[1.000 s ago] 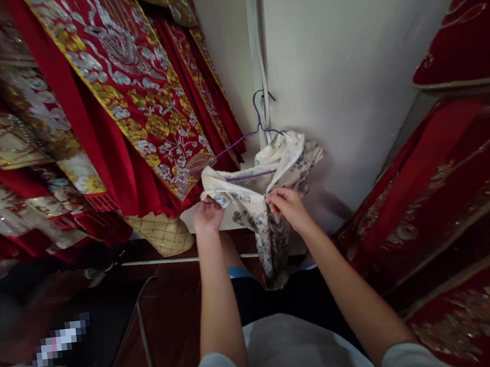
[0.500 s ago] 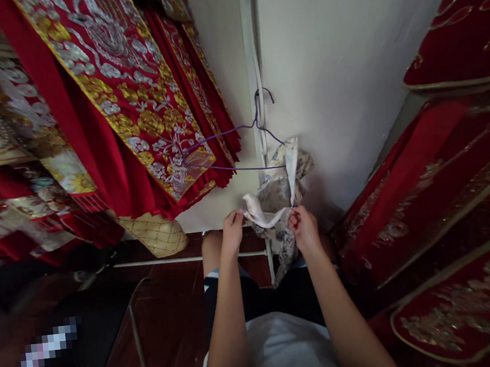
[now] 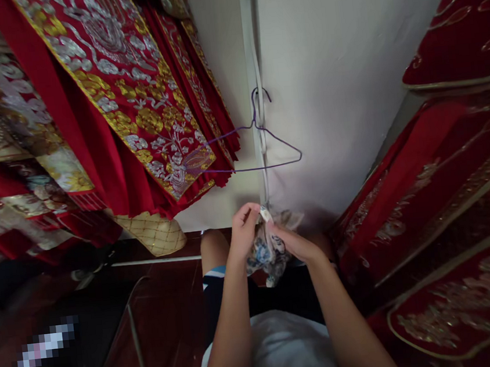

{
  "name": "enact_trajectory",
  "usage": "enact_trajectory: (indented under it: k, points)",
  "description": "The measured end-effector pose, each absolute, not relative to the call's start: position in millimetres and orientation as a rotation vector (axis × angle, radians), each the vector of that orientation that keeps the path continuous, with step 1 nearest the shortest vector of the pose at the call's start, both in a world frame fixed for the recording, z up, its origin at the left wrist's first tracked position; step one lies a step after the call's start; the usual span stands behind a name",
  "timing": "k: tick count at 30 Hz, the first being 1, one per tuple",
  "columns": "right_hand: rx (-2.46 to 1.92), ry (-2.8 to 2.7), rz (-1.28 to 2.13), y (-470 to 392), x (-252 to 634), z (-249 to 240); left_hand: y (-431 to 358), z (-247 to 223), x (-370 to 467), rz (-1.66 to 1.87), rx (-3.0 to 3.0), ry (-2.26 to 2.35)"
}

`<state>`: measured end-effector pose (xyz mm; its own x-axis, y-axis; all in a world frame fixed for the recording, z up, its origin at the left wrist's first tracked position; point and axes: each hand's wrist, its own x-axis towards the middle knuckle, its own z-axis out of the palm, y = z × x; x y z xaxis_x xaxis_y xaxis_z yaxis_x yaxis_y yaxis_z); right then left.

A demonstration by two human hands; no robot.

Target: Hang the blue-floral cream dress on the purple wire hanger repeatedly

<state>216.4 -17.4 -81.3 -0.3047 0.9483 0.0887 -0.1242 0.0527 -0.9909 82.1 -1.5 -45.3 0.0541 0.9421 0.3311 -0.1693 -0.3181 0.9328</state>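
Observation:
A small floral garment [image 3: 263, 254], pale with blue and grey patterning, hangs bunched between my two hands above my lap. My left hand [image 3: 244, 225] pinches its upper edge with thumb and fingers. Close beside it on the right, my right hand [image 3: 289, 242] is closed on the gathered cloth, the thumb lying along a white part near the top. A thin purple wire hanger [image 3: 284, 163] hangs bare on the pole above my hands, its left end in front of a red embroidered garment.
Red garments with gold and silver embroidery [image 3: 151, 120] hang at the left, more red garments [image 3: 429, 187] at the right. A white pole [image 3: 252, 48] runs down the pale wall [image 3: 337, 57]. A black surface [image 3: 81, 335] lies at lower left over red floor tiles.
The garment has come off the hanger's right end and moved down toward my lap. My hands have drawn close together, my right hand moving left and downward.

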Motion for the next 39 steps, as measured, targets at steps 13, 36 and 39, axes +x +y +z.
enact_trajectory:
  k: [13, 36, 39]
  points:
    - [-0.928, -1.575, 1.341, 1.3, 283.0, -5.9, -9.2, -108.3, 13.2, 0.648, 1.946, 0.961]
    - [-1.183, -1.762, 0.439, 92.9, 302.1, 4.2, 30.2, -11.8, -56.0, 0.876, 2.481, 1.307]
    - [-1.177, -1.706, 0.502, 86.8, 298.4, 13.3, 46.5, 1.7, -50.2, 0.942, 2.429, 1.379]
